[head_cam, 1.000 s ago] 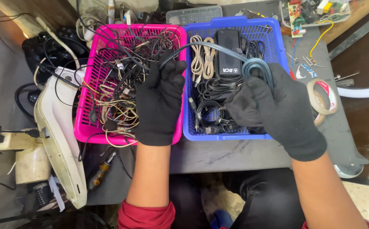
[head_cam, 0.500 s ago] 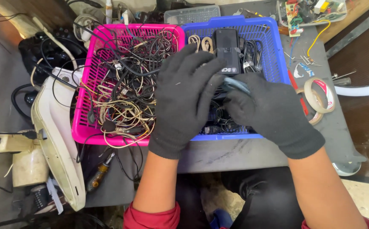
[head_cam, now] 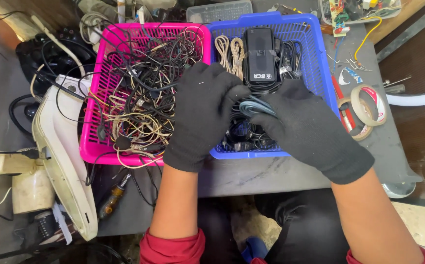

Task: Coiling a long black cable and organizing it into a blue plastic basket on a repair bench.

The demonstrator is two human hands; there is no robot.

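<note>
Now both gloved hands, left hand [head_cam: 203,115] and right hand [head_cam: 306,129], pinch a grey coiled cable [head_cam: 254,105] above the blue basket [head_cam: 315,73]; loops seemingly tight. Keep coil flat, grip firm.

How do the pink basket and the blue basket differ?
The pink basket sits left of the blue basket. The pink one holds a loose tangle of thin black and pale wires; the blue one holds neater coiled cables and a black device. The left hand lies across both baskets, the right hand over the blue. Both are slotted plastic, side by side on the table.
</note>
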